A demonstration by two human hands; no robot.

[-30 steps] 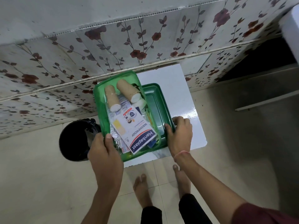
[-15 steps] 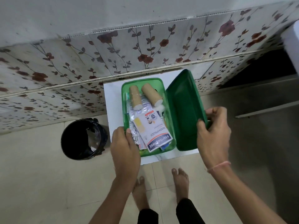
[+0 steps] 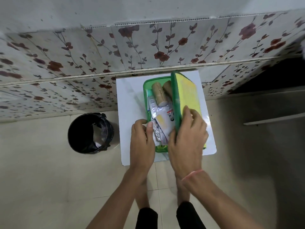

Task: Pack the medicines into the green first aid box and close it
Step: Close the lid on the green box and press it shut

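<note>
Closing step in hand. Green first aid box on white bench, packed with medicines. Right hand grips lid, standing near upright. Left hand clasps box's near-left corner, steadying. Next: swing lid down flat, press shut.

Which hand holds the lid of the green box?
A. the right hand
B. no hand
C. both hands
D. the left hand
A: the right hand grips the lid, which stands half raised over the box, while the left hand rests at the box's near left corner.
</note>
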